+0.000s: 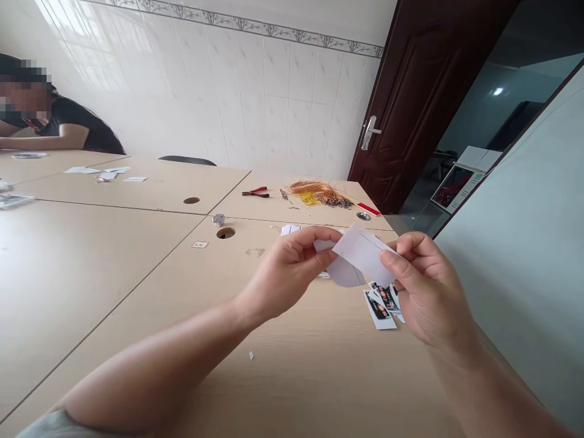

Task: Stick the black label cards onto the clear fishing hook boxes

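Watching through the head cam here, and both hands are up over the beige table [114, 292], busy with some paper. My left hand [285, 274] is mostly closed, thumb and fingers pinching a curved white paper piece [344, 274]. My right hand [429, 292] is also nearly closed, gripping a flat white paper card [365, 252] between thumb and fingers. The card's far end overlaps the paper in the left hand, but I can't tell if the two pieces are joined. Just under the right hand, a small messy pile of photo prints [379, 306] lies on the tabletop, with dark pictures on white borders. Farther out past the hands are red-handled pliers [254, 192], a tangled bundle of copper-coloured strands [319, 193] with a yellow patch in it, and a red strip [368, 209]. Ahead and left of the left hand there's a round hole in the tabletop [225, 233], and well off to the left a co-worker [68, 125] sits with forearms on the far table.
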{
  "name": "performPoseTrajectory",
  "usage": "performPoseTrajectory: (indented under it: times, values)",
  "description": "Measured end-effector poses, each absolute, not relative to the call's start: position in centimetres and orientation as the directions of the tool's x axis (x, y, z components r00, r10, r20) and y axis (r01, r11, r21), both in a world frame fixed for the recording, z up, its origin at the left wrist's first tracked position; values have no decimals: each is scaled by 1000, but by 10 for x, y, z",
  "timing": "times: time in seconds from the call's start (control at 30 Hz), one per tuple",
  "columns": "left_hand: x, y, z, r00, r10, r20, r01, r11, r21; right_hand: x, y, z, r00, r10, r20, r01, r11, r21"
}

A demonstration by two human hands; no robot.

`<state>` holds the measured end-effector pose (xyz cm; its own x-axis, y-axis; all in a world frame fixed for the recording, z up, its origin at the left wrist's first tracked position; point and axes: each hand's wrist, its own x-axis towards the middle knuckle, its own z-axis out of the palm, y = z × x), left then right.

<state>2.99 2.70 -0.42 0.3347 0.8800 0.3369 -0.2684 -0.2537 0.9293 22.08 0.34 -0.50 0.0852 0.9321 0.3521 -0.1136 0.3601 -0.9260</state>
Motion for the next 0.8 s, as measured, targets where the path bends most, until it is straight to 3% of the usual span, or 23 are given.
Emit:
performPoseTrajectory:
  times: [0.17,0.33,0.5,0.8]
  values:
    - [29,25,-8,357,912,202,-282,-101,954,217,7,-17,115,909,400,-68,409,-910]
    - [28,21,-14,427,880,209,-356,-48,933,214,11,-29,166,895,414,-22,423,-906]
    - [28,16,-13,449,845,290,-409,-94,908,213,10,-30,204,893,401,-8,411,-912]
    - [32,13,-13,347,850,397,-294,-303,906,210,8,-29,185,897,400,41,400,-916]
